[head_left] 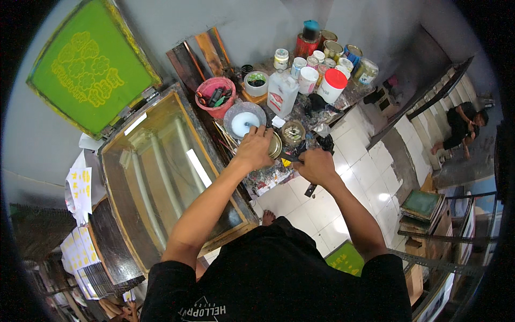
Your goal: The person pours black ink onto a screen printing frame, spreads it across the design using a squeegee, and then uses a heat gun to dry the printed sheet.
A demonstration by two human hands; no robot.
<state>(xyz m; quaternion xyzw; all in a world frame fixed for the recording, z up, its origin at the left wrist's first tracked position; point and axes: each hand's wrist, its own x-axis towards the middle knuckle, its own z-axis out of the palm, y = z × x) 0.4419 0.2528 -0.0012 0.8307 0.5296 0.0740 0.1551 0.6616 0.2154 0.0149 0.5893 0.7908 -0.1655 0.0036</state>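
Note:
My left hand (254,150) is closed round the side of a small round metal can (275,144) at the table's near edge. In my right hand (317,166) is a dark flat tool with a long handle (310,190); its exact kind is hard to make out. The tool's dark front end (290,157) meets the can's right side. Just beyond my left hand stands a grey bowl (234,119) with pale bluish-white liquid in it. A round container of short pale pieces (293,132) sits right beyond the can.
A pink bucket of tools (215,97), a white jug (282,94) and several paint cans and jars, one with a red lid (336,79), crowd the table. To the left lies a glass-topped light box (161,161) under a raised green screen (94,70). Someone sits (461,126) far right.

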